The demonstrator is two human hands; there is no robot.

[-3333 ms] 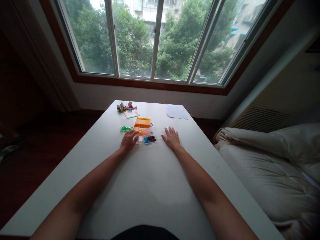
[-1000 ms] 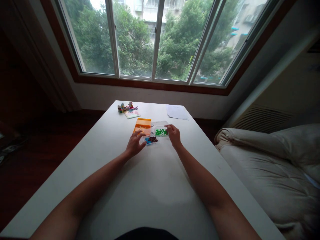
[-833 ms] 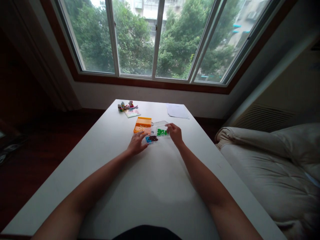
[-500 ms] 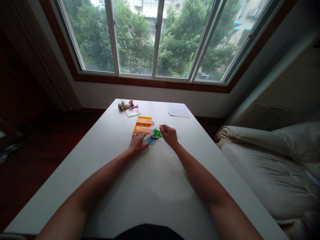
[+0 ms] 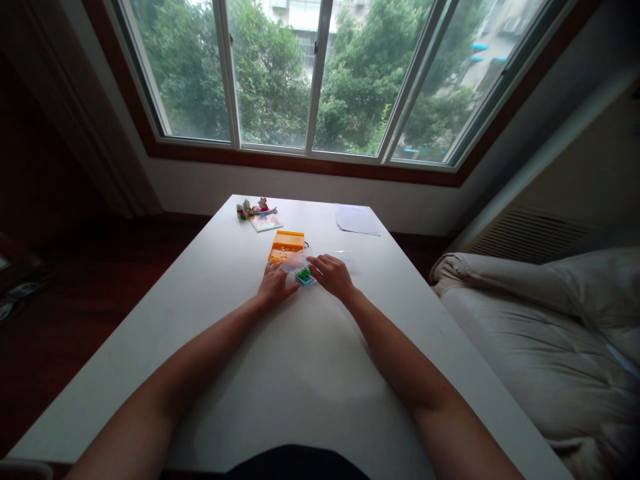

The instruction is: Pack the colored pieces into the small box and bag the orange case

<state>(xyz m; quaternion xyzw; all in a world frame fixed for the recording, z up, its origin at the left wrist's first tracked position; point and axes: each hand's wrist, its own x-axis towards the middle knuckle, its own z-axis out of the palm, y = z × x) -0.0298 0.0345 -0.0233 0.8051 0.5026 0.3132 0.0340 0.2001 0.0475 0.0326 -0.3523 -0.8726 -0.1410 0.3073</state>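
A clear plastic bag [image 5: 291,267] spans the gap between my two hands. Small green pieces [image 5: 303,272] show at its lower side, over a small blue-edged tray [image 5: 305,281]. My left hand [image 5: 275,284] rests low over the table, fingers closed on the bag's left part, thumb pointing towards the tray. From the right, my right hand [image 5: 332,274] reaches in with bent fingers on the bag beside the green pieces; its fingertips are partly hidden. Just beyond the left hand lies an orange case [image 5: 289,241], with small light bits in its nearer part.
Small colourful brick figures [image 5: 245,211] stand at the table's far left, by a printed card [image 5: 267,223]. White paper sheets [image 5: 357,219] lie at the far right. Another clear plastic piece [image 5: 343,259] is behind my right hand. A beige sofa [image 5: 530,320] borders the right side.
My right hand has shifted slightly left and its fingers have stretched out more. The green pieces have moved left and down, now covering much of the blue tray. My left hand stays nearly put.
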